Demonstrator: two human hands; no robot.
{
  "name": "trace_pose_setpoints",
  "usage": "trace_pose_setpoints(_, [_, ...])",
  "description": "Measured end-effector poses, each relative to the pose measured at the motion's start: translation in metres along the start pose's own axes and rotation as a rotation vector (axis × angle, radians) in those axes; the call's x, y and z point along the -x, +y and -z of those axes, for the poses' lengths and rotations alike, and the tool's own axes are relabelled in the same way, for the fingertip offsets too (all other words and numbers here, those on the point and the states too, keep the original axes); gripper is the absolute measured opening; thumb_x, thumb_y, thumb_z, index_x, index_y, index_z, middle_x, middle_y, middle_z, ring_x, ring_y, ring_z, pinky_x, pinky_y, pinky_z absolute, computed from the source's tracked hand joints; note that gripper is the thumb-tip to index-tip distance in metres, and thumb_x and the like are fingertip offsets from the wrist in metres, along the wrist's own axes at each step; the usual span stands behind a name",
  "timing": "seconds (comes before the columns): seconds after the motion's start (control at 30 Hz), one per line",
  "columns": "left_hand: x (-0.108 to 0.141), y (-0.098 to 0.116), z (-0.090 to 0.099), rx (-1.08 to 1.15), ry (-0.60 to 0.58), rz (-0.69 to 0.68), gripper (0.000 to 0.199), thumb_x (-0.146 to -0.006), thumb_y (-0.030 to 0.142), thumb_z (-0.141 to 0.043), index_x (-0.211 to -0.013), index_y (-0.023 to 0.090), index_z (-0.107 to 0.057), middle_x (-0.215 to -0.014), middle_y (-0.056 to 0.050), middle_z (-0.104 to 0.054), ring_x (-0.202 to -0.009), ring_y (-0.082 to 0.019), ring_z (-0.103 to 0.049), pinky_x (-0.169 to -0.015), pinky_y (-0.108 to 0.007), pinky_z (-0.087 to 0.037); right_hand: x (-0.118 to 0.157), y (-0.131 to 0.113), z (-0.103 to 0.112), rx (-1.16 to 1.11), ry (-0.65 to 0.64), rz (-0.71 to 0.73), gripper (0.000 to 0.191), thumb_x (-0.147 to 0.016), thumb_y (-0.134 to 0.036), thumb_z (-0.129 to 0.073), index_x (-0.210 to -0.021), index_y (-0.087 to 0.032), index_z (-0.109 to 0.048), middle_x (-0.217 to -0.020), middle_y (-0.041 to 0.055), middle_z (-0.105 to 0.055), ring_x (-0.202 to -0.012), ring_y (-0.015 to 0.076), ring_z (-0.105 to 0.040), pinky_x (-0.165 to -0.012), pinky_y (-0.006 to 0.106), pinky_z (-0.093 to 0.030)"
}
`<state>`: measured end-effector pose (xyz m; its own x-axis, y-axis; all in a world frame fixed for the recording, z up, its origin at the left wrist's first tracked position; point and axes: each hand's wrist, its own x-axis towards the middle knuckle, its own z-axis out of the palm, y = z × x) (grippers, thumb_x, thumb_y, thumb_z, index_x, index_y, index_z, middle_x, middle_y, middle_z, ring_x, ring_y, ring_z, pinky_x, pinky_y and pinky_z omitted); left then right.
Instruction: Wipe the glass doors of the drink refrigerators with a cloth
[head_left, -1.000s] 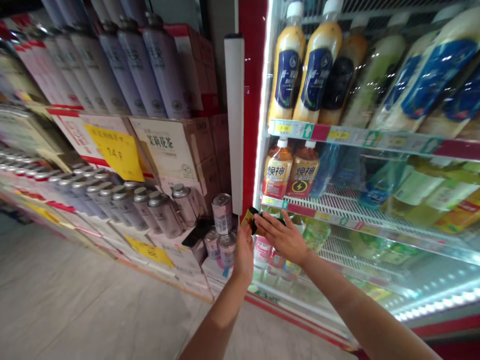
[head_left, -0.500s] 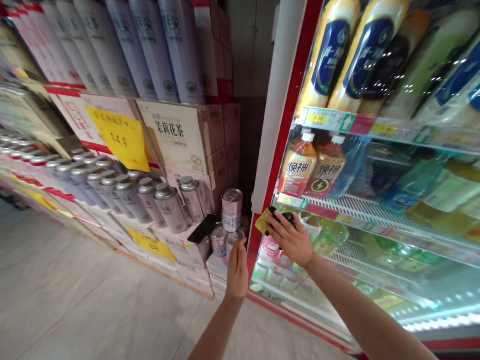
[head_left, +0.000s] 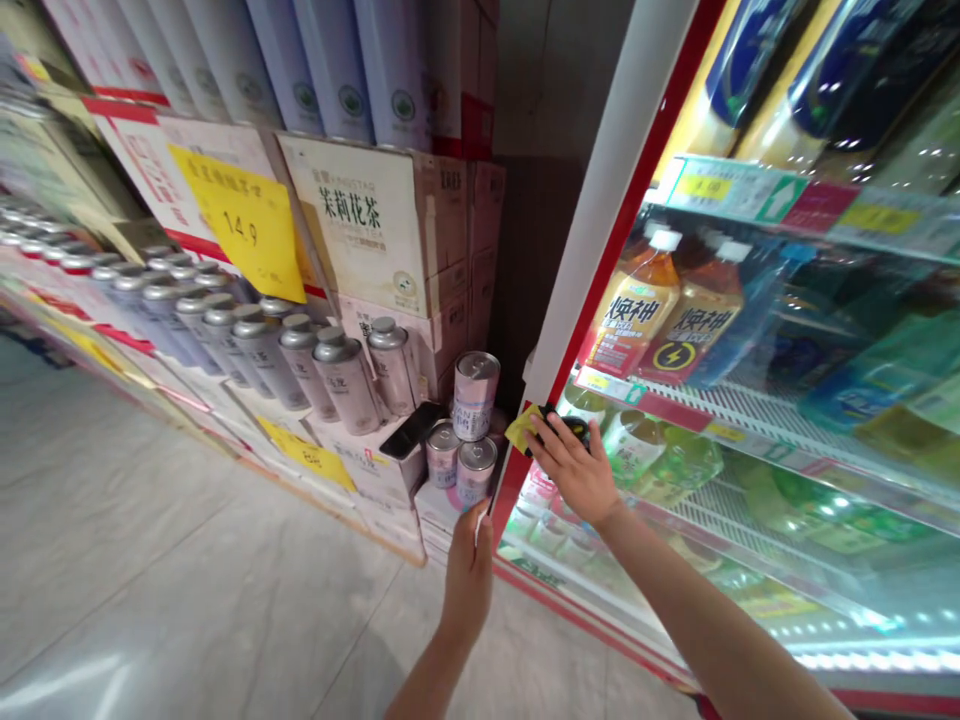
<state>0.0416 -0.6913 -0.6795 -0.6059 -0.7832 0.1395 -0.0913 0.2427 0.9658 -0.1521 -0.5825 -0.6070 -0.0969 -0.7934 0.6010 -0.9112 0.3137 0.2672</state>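
My right hand (head_left: 576,472) lies with its fingers stretched over a yellow and black cloth (head_left: 523,430). It presses the cloth against the red frame (head_left: 511,490) and the glass at the left edge of a drinks cooler. Lower and to the left, my left hand (head_left: 469,570) is beside the cooler's edge, fingers pointing up and thumb slightly apart. Some of its fingers are hidden, and I see nothing in it. Just above it stand small pink cans, one upper can (head_left: 475,395) resting on the lower ones.
A black phone (head_left: 411,431) lies on a box left of the cans. Rows of tall tins (head_left: 345,378) and stacked tea cartons (head_left: 360,230) with a yellow price sign (head_left: 240,222) fill the left side. Bottles (head_left: 634,308) stand on cooler shelves behind glass. Below is grey tiled floor (head_left: 225,600).
My view has shifted closer and lower. My left hand has dropped a little below the cans, its thumb now apart from its fingers. My right hand stays on the cloth at the frame.
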Motion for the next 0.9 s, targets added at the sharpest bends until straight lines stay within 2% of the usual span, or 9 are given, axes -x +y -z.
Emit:
trace_pose_setpoints(0.1, [0.009, -0.012, -0.007, -0.031, -0.05, -0.042, 0.052, -0.099, 0.057, -0.042, -0.13, 0.022, -0.066, -0.134, -0.013, -0.067, -0.13, -0.028, -0.06, -0.115, -0.051, -0.045, 0.017, -0.012, -0.031, -0.03, -0.03, 0.142, 0.047, -0.1, -0.014, -0.051, -0.145, -0.025, -0.055, -0.156, 0.0058, -0.052, -0.151, 0.0226, -0.039, -0.13, 0.054, -0.019])
trace_pose_setpoints(0.17, [0.013, -0.017, -0.008, -0.102, -0.069, -0.076, 0.052, -0.1, 0.055, -0.043, -0.137, 0.023, -0.062, -0.143, -0.013, -0.062, -0.139, -0.029, -0.053, -0.118, -0.053, -0.041, 0.038, -0.008, -0.037, -0.049, -0.061, 0.255, 0.043, -0.099, -0.013, -0.052, -0.14, -0.025, -0.06, -0.15, 0.004, -0.059, -0.147, 0.0203, -0.044, -0.129, 0.051, -0.025])
trace_pose_setpoints(0.27, [0.015, -0.02, -0.008, -0.25, -0.081, -0.153, 0.054, -0.101, 0.05, -0.043, -0.147, 0.024, -0.053, -0.156, -0.013, -0.049, -0.15, -0.03, -0.039, -0.12, -0.055, -0.037, 0.054, 0.007, -0.017, -0.055, -0.106, 0.223, 0.046, -0.1, -0.01, -0.047, -0.14, -0.028, -0.06, -0.152, 0.0015, -0.057, -0.147, 0.0198, -0.045, -0.129, 0.054, -0.024])
trace_pose_setpoints(0.4, [0.008, -0.014, -0.019, -0.388, -0.083, -0.289, 0.058, -0.102, 0.041, -0.043, -0.157, 0.024, -0.038, -0.168, -0.013, -0.031, -0.156, -0.029, -0.026, -0.123, -0.054, -0.034, 0.031, 0.013, 0.008, -0.005, -0.048, 0.015, 0.048, -0.102, -0.012, -0.045, -0.147, -0.026, -0.052, -0.159, 0.0038, -0.046, -0.153, 0.0217, -0.036, -0.131, 0.056, -0.013])
trace_pose_setpoints(0.5, [0.0, -0.005, -0.035, -0.434, -0.074, -0.442, 0.064, -0.102, 0.034, -0.043, -0.163, 0.024, -0.025, -0.171, -0.013, -0.023, -0.158, -0.029, -0.021, -0.125, -0.053, -0.03, 0.019, 0.005, -0.006, 0.007, 0.014, 0.116, 0.042, -0.103, -0.015, -0.047, -0.145, -0.016, -0.055, -0.155, 0.0082, -0.052, -0.151, 0.0195, -0.039, -0.132, 0.047, -0.018])
trace_pose_setpoints(0.6, [-0.005, 0.005, -0.048, -0.499, -0.1, -0.555, 0.069, -0.1, 0.028, -0.043, -0.164, 0.022, -0.018, -0.172, -0.014, -0.015, -0.159, -0.032, -0.016, -0.126, -0.055, -0.027, 0.04, 0.01, -0.019, -0.021, -0.043, 0.287, 0.04, -0.102, -0.015, -0.049, -0.141, -0.015, -0.058, -0.148, 0.0077, -0.061, -0.145, 0.0168, -0.048, -0.128, 0.039, -0.031])
trace_pose_setpoints(0.7, [-0.008, 0.014, -0.052, -0.578, -0.159, -0.616, 0.071, -0.098, 0.025, -0.046, -0.164, 0.021, -0.02, -0.173, -0.013, -0.011, -0.159, -0.036, -0.013, -0.126, -0.058, -0.022, 0.075, 0.034, 0.001, -0.052, -0.115, 0.319, 0.041, -0.102, -0.014, -0.048, -0.141, -0.023, -0.059, -0.146, 0.002, -0.062, -0.143, 0.0147, -0.05, -0.126, 0.038, -0.035])
trace_pose_setpoints(0.83, [-0.012, 0.026, -0.059, -0.671, -0.218, -0.676, 0.076, -0.093, 0.022, -0.05, -0.164, 0.023, -0.022, -0.172, -0.012, -0.01, -0.159, -0.036, -0.007, -0.126, -0.061, -0.015, 0.09, 0.061, 0.049, 0.002, -0.085, 0.106, 0.052, -0.103, -0.01, -0.046, -0.15, -0.033, -0.049, -0.155, -0.0035, -0.051, -0.15, 0.0146, -0.039, -0.132, 0.046, -0.015])
trace_pose_setpoints(0.9, [-0.012, 0.032, -0.067, -0.73, -0.235, -0.68, 0.079, -0.092, 0.02, -0.052, -0.164, 0.023, -0.018, -0.172, -0.013, -0.007, -0.159, -0.036, -0.005, -0.126, -0.061, -0.015, 0.086, 0.061, 0.054, 0.09, 0.012, 0.018, 0.051, -0.103, -0.013, -0.049, -0.15, -0.034, -0.048, -0.157, -0.0033, -0.049, -0.155, 0.0158, -0.029, -0.132, 0.049, 0.002])
